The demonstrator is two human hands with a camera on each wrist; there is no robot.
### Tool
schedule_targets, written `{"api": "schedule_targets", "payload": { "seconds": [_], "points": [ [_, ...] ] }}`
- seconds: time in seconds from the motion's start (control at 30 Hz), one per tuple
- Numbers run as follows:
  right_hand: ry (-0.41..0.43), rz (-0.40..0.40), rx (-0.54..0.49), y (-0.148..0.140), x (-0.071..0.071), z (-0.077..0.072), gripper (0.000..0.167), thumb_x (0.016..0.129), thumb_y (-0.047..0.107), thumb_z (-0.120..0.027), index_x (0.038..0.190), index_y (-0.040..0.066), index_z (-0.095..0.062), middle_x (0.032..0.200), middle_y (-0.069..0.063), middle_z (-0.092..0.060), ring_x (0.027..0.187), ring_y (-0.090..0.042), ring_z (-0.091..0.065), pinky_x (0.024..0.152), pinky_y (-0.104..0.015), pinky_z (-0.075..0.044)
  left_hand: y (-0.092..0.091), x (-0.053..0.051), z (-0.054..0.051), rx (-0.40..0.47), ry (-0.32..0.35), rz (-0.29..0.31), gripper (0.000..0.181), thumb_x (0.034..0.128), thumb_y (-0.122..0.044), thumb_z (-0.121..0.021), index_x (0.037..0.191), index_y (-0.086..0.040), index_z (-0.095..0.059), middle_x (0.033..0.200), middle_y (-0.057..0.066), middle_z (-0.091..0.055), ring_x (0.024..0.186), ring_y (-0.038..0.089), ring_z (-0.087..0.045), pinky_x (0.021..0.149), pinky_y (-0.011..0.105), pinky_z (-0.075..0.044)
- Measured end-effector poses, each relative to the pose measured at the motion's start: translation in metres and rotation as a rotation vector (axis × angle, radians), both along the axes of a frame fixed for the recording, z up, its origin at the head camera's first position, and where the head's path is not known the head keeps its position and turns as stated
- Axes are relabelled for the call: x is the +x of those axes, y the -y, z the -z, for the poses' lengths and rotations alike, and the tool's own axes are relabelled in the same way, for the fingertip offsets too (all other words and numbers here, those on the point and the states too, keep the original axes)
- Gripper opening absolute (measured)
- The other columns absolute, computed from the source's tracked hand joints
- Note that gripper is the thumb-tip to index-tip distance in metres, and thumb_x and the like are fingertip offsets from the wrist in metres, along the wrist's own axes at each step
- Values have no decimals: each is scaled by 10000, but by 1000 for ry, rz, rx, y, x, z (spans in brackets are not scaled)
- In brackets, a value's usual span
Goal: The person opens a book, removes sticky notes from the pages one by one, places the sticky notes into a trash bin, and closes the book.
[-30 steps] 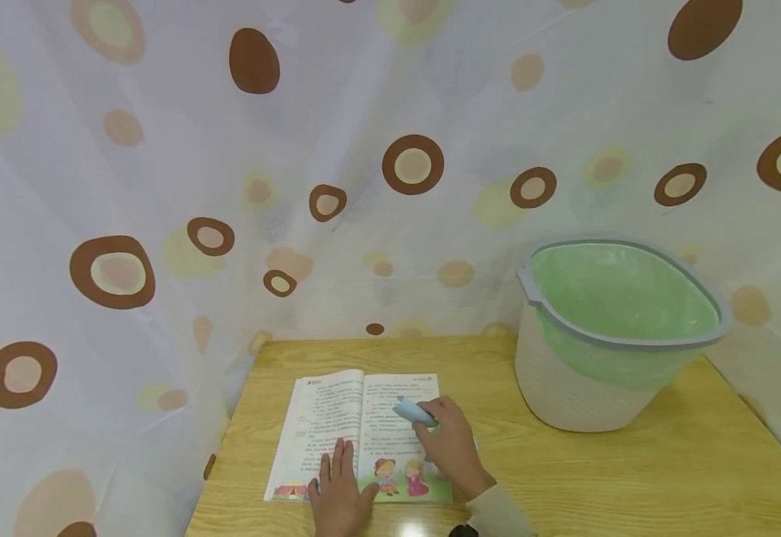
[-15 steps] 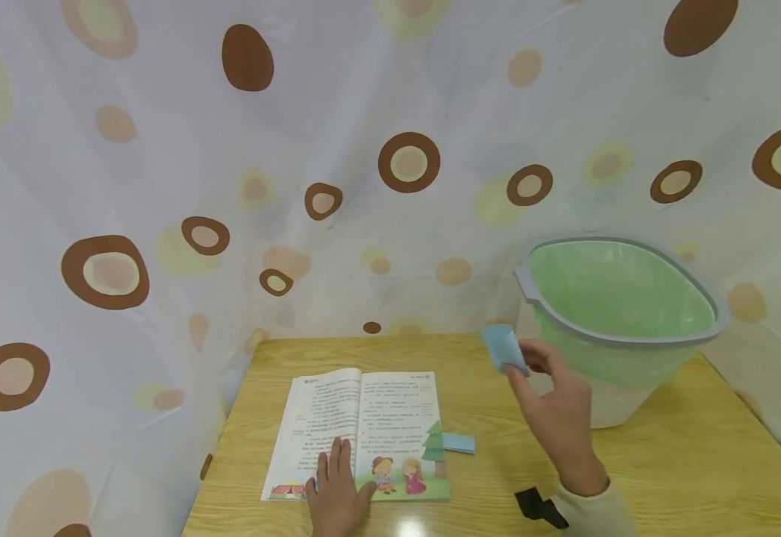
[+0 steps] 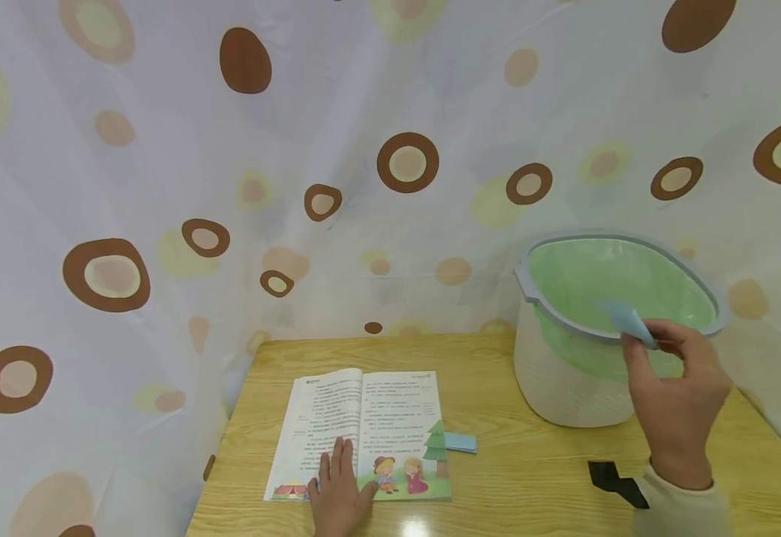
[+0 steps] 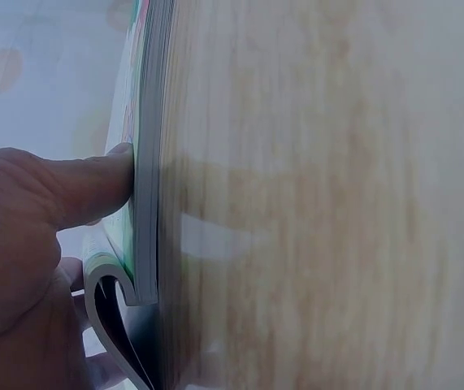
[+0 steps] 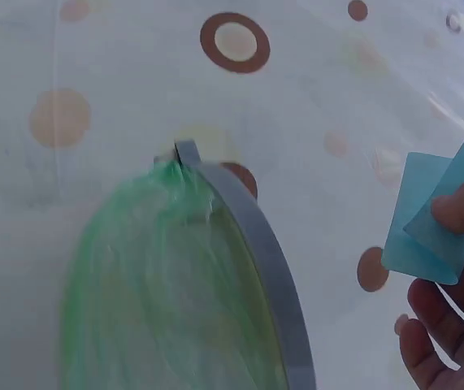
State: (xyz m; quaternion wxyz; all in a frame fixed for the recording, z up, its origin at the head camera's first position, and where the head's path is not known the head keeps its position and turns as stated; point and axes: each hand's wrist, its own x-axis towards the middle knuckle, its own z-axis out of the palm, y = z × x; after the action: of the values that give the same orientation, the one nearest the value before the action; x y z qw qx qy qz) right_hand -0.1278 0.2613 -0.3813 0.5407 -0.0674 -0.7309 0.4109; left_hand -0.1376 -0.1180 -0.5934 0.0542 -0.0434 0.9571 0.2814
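Observation:
An open book (image 3: 397,418) with printed text and cartoon figures lies on the table. My left hand (image 3: 339,492) rests on its lower part with the fingers straight, and the left wrist view shows the thumb (image 4: 93,187) on the page near the book's edge. Over the front rim of the bin (image 3: 565,373) on the right, my right hand (image 3: 682,395) pinches a folded piece of light blue paper (image 3: 628,322) between thumb and fingers. The right wrist view shows the blue paper (image 5: 422,219) creased, with one flap bent over. A green bag (image 3: 605,287) lines the bin.
Another light blue paper slip (image 3: 460,442) sticks out from the book's right edge. A black strap (image 3: 617,483) hangs by the right sleeve (image 3: 685,503). Behind the wooden table (image 3: 390,354) hangs a spotted curtain (image 3: 336,149).
My right hand has lifted the blue paper off the book and carried it right to the bin. The slip at the book's edge came into full view. The left hand stays put.

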Motion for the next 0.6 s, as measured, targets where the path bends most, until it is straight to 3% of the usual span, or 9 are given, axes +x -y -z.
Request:
{"api": "schedule_targets", "payload": {
  "seconds": [0.2, 0.4, 0.5, 0.6],
  "points": [
    [33, 197, 23, -29, 0, -9, 248, 893, 95, -690, 1085, -58, -724, 996, 470, -455, 1004, 198, -375, 896, -93, -318, 1, 1, 1, -5, -12, 3, 872, 827, -395, -740, 1521, -65, -327, 1637, 132, -268, 1460, 505, -249, 1091, 813, -184],
    [39, 215, 66, -41, -6, -10, 241, 890, 86, -680, 1054, -87, -717, 1045, 455, -488, 960, 191, -314, 966, -226, -276, 1, 0, -1, 11, -18, 3, 865, 836, -389, -733, 1522, -63, -322, 1642, 138, -257, 1466, 509, -237, 1096, 817, -166],
    [30, 202, 113, -43, -10, -8, 229, 875, 86, -700, 1045, -67, -720, 1083, 177, -687, 990, 214, -364, 1037, -281, -292, 0, 0, -1, 10, -1, -3, 872, 832, -389, -744, 1526, -70, -324, 1644, 129, -257, 1470, 501, -237, 1104, 808, -165],
    [24, 189, 142, -44, -15, -7, 215, 850, 65, -708, 1029, -52, -728, 1035, -153, -738, 1004, 230, -393, 1064, -284, -296, -1, -1, -1, 10, 6, -6, 876, 829, -389, -749, 1527, -72, -326, 1644, 124, -260, 1471, 496, -238, 1109, 801, -165]
  ]
}}
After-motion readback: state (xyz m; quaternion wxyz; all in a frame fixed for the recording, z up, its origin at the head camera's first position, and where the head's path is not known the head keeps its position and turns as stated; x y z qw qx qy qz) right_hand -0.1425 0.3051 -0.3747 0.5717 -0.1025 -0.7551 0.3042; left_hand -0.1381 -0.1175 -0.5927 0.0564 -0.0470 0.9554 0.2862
